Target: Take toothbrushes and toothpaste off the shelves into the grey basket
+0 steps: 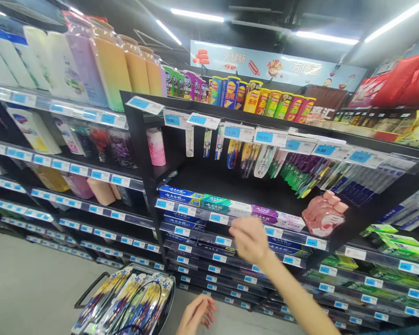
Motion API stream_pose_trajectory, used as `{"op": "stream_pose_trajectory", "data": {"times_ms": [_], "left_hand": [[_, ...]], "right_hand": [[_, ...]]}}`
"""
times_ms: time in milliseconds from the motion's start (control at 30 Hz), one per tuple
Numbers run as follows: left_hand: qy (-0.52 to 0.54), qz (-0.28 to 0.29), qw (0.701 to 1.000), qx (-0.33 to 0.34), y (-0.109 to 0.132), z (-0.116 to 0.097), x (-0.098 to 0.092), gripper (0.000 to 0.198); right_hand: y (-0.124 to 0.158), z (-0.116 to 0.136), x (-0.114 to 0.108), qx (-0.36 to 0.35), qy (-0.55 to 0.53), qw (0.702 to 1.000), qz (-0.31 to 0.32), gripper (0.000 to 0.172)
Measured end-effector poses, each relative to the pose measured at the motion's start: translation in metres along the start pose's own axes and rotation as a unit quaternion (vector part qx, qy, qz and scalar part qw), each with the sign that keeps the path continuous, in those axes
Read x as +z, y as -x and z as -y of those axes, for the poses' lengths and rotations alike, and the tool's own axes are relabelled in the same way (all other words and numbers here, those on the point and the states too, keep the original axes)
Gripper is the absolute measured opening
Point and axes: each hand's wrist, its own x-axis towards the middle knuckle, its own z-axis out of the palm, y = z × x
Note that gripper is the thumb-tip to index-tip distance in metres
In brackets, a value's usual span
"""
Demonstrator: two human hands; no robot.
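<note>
My right hand [249, 239] is in front of the shelf, its fingers curled together and somewhat blurred. I cannot make out anything in it. Close behind it lie toothpaste boxes: a purple and white box [277, 217], a green one [226, 203] and a blue one [180, 195]. Lower down, my left hand [197, 314] hangs with its fingers loosely bent and apart, holding nothing visible. To its left stands a basket [173, 291] filled with several packaged toothbrushes [125, 298]. More packaged toothbrushes [264, 160] hang from hooks above the toothpaste.
Pink bottles [324, 214] stand at the right end of the toothpaste shelf. A pink cylindrical container [156, 147] sits at its upper left. Large wash bottles [108, 60] fill the left shelf top, and chip cans [253, 95] line the middle. Green boxes [401, 249] lie at right.
</note>
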Motion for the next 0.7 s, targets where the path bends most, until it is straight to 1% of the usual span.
{"op": "stream_pose_trajectory", "data": {"times_ms": [33,67,100,133,167,200,233,267,300,367,433,500,533,600,700], "left_hand": [[0.053,-0.014,0.998,-0.014,-0.003,0.000,-0.002,0.057],[0.114,-0.021,0.993,-0.026,-0.005,-0.001,-0.006,0.057],[0.175,-0.015,0.984,-0.039,-0.008,-0.002,-0.010,0.055],[0.231,-0.004,0.972,-0.046,-0.010,-0.002,-0.016,0.053],[0.278,0.008,0.959,-0.046,-0.011,-0.002,-0.023,0.051],[0.313,0.020,0.948,-0.043,-0.012,-0.001,-0.031,0.048],[0.338,0.028,0.940,-0.043,-0.012,0.002,-0.040,0.047],[0.357,0.025,0.933,-0.036,-0.012,0.005,-0.049,0.046],[0.373,0.013,0.927,-0.027,-0.011,0.009,-0.056,0.046],[0.397,-0.019,0.917,-0.025,-0.006,0.015,-0.067,0.043],[0.411,-0.071,0.908,-0.036,0.002,0.016,-0.069,0.036],[0.426,-0.125,0.895,-0.052,0.011,0.013,-0.065,0.027],[0.438,-0.141,0.886,-0.057,0.014,0.011,-0.063,0.024],[0.478,-0.152,0.861,-0.079,0.019,0.007,-0.062,0.019],[0.531,-0.186,0.822,-0.088,0.023,0.008,-0.070,0.016]], "right_hand": [[0.031,0.025,0.014,0.059,-0.062,0.994,0.064,0.054],[0.062,0.050,0.028,0.120,-0.116,0.975,0.145,0.058],[0.092,0.075,0.041,0.163,-0.162,0.949,0.218,0.060],[0.121,0.097,0.052,0.182,-0.199,0.916,0.296,0.063],[0.148,0.117,0.061,0.202,-0.223,0.885,0.355,0.067],[0.171,0.133,0.068,0.224,-0.239,0.856,0.400,0.072],[0.191,0.146,0.073,0.260,-0.247,0.833,0.422,0.074],[0.207,0.156,0.076,0.285,-0.259,0.812,0.439,0.076],[0.218,0.164,0.078,0.310,-0.268,0.797,0.443,0.077],[0.231,0.175,0.078,0.353,-0.280,0.785,0.425,0.072],[0.234,0.182,0.076,0.389,-0.283,0.783,0.395,0.063],[0.233,0.185,0.074,0.421,-0.279,0.775,0.379,0.052],[0.233,0.184,0.074,0.431,-0.277,0.770,0.380,0.048],[0.233,0.179,0.076,0.448,-0.274,0.760,0.383,0.040],[0.235,0.173,0.087,0.462,-0.294,0.740,0.390,0.035]]}}
